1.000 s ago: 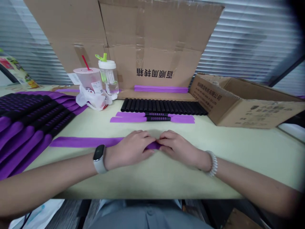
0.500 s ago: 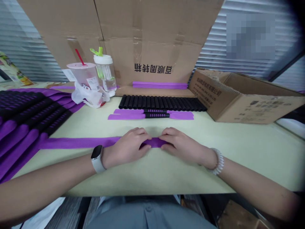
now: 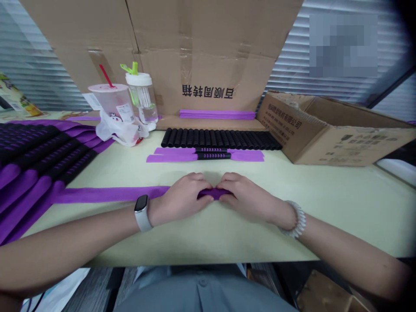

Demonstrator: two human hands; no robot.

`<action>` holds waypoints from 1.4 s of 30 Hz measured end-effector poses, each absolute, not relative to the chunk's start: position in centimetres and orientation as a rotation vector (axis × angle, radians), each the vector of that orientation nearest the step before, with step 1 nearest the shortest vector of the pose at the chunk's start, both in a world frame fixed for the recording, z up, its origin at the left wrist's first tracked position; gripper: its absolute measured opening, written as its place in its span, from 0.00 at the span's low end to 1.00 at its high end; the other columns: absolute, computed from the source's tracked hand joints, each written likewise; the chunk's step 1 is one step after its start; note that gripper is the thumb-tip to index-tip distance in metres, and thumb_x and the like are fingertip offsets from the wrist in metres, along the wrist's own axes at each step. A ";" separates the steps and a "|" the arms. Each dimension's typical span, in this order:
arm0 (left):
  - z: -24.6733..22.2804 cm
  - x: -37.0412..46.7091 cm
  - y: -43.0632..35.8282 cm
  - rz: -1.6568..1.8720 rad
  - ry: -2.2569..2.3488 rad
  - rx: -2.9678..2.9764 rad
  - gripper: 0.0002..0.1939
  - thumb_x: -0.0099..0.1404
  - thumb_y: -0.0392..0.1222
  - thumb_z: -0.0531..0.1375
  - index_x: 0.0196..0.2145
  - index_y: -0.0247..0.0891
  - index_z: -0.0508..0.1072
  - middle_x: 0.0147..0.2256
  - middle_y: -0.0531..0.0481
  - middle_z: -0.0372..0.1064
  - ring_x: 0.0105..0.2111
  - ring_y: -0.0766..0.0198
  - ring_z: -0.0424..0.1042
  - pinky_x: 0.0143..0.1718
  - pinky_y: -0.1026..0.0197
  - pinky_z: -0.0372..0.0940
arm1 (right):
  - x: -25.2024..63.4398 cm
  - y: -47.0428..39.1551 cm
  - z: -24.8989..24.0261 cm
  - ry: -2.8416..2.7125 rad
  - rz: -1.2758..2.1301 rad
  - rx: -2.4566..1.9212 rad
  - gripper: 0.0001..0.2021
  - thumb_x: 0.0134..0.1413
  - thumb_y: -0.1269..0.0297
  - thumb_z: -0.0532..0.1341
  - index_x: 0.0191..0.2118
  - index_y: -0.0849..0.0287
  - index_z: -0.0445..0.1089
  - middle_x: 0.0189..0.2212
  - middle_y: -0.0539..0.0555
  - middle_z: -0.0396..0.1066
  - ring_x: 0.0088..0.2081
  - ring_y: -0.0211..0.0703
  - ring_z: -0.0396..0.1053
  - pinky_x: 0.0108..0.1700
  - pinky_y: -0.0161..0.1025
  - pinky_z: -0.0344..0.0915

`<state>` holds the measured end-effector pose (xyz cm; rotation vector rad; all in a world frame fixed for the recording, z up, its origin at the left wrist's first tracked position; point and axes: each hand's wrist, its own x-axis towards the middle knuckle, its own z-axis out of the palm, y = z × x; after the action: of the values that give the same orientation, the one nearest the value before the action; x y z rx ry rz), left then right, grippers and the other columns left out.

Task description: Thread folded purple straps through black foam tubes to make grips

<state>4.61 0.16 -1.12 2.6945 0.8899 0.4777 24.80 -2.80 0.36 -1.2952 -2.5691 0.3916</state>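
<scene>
A long purple strap (image 3: 110, 195) lies flat across the table, running from the pile at the left to my hands. My left hand (image 3: 186, 195) pinches it between thumb and fingers, with the fabric bunched at the fingertips. Close beside it, my right hand (image 3: 243, 195) grips the strap's right part; the end is hidden under that hand. Beyond my hands lie two purple straps with black sleeves (image 3: 214, 156) around their middles. Behind these is a row of black ribbed tubes (image 3: 221, 138).
At the left is a pile of purple straps with black sleeves (image 3: 39, 160). A pink-lidded cup (image 3: 112, 102) in a plastic bag and a bottle (image 3: 143, 97) stand behind it. An open cardboard box (image 3: 325, 130) is at right. Folded purple strips (image 3: 217, 114) lie by upright cardboard (image 3: 208, 43).
My left hand has slid right along the strap, closer to my right hand. The stretch of purple fabric between them is shorter and more bunched. My right hand has hardly moved.
</scene>
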 end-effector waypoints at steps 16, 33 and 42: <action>-1.4 4.9 -0.4 0.479 0.918 2.786 0.07 0.68 0.40 0.56 0.35 0.36 0.72 0.34 0.48 0.70 0.37 0.58 0.69 0.41 0.55 0.65 | 24.8 -2.7 0.1 -2.507 0.395 -1.172 0.05 0.59 0.71 0.59 0.34 0.62 0.73 0.31 0.53 0.70 0.36 0.42 0.66 0.42 0.40 0.63; 0.3 4.6 -0.6 0.262 0.948 3.049 0.12 0.68 0.42 0.53 0.30 0.37 0.73 0.31 0.49 0.70 0.33 0.58 0.71 0.35 0.56 0.65 | 26.3 -2.4 0.8 -2.647 0.323 -1.080 0.07 0.58 0.70 0.59 0.34 0.62 0.74 0.31 0.54 0.70 0.34 0.41 0.67 0.40 0.39 0.63; -1.2 4.6 0.2 0.489 0.986 2.758 0.09 0.64 0.43 0.58 0.39 0.36 0.73 0.36 0.47 0.69 0.39 0.57 0.69 0.41 0.55 0.66 | 26.3 -2.1 0.3 -2.571 0.451 -1.160 0.08 0.58 0.72 0.60 0.42 0.61 0.74 0.35 0.54 0.68 0.38 0.41 0.66 0.43 0.39 0.64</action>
<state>4.61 0.19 -1.16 2.7584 0.9858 0.4893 26.28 -2.11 0.26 -1.1601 -2.5711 0.4509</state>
